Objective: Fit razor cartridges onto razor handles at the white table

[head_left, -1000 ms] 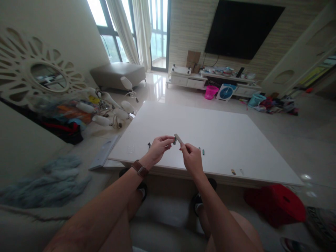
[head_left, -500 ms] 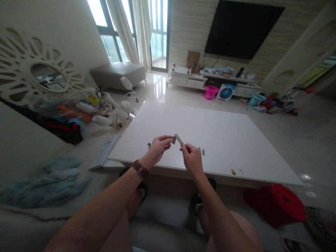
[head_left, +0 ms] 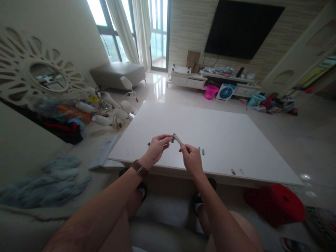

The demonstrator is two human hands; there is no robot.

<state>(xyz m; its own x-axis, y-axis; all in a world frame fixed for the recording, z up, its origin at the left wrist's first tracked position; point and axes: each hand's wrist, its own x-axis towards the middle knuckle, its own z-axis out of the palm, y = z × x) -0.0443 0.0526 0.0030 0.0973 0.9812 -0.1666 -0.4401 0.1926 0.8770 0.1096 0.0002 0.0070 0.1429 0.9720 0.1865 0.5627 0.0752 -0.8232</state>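
green piece (head_left: 173,138) pinched by left hand (head_left: 156,149) fingers, blurred; right hand (head_left: 191,159) fingers pinch pale stick (head_left: 178,139), perhaps touching.

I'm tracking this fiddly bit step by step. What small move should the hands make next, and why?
Probably press the small green piece, pinched in the left hand, onto the tip of the pale stick that the right hand holds. The two meet end to end above the white table, and the piece does not look seated.
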